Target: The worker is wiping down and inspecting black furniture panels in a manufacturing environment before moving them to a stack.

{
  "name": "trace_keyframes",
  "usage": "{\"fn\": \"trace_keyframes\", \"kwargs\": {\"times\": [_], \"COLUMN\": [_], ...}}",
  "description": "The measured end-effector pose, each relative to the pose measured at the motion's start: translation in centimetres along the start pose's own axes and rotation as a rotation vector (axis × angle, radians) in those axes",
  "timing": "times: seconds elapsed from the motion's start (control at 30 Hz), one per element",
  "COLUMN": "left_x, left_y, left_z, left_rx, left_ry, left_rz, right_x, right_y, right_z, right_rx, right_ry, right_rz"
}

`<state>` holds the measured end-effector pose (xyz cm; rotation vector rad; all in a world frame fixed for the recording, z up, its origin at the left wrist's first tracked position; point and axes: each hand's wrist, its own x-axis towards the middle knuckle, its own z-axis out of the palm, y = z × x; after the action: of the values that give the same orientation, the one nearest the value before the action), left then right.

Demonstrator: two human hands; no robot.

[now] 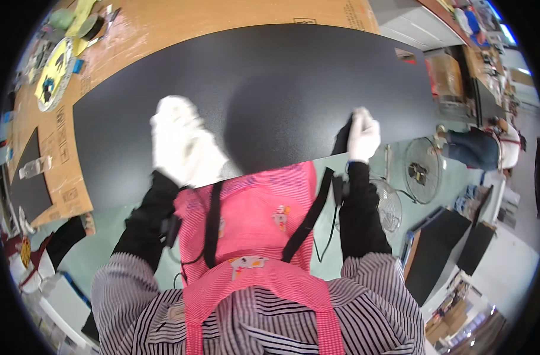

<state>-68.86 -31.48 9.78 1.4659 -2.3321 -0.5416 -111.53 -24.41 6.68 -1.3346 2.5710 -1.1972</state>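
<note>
Facing the desk in a pink apron (246, 219), the person has both white-gloved hands at the near side of a broad black panel (276, 100). The right hand (363, 136) is curled at its near edge, though whether it pinches the board cannot be told. The left hand (174, 133) rests on the panel's left part, seemingly with a bunched white cloth (204, 160); how firmly its fingers close is hidden. Lying flat across the cardboard-covered desk (222, 15), the panel looks stiff and probably rather heavy for its breadth; its smooth satin face would likely slip under gloves and mark easily. Opposite edges seem the best hold, one hand to each side, palms underneath. Toward the far right corner, a small rectangular opening (405, 56) may be a weaker spot, so better not gripped.
</note>
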Motion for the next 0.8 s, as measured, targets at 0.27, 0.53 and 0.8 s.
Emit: {"fn": "trace_keyframes", "kwargs": {"times": [0.27, 0.53, 0.8], "left_x": [-9.1, -8.8, -8.9], "left_y": [-15.5, -16.1, -16.1], "left_z": [-5.7, -5.5, -5.7], "left_rx": [0.43, 0.413, 0.396], "left_ry": [0.248, 0.235, 0.249], "left_rz": [-0.108, -0.137, -0.13], "right_x": [-2.8, -0.5, -1.3], "right_y": [-7.1, -2.7, -2.3], "right_z": [5.6, 4.8, 4.6], "right_rx": [-0.224, -0.199, -0.112], "right_ry": [-0.164, 0.073, 0.072], "right_rz": [-0.18, -0.013, 0.007]}}
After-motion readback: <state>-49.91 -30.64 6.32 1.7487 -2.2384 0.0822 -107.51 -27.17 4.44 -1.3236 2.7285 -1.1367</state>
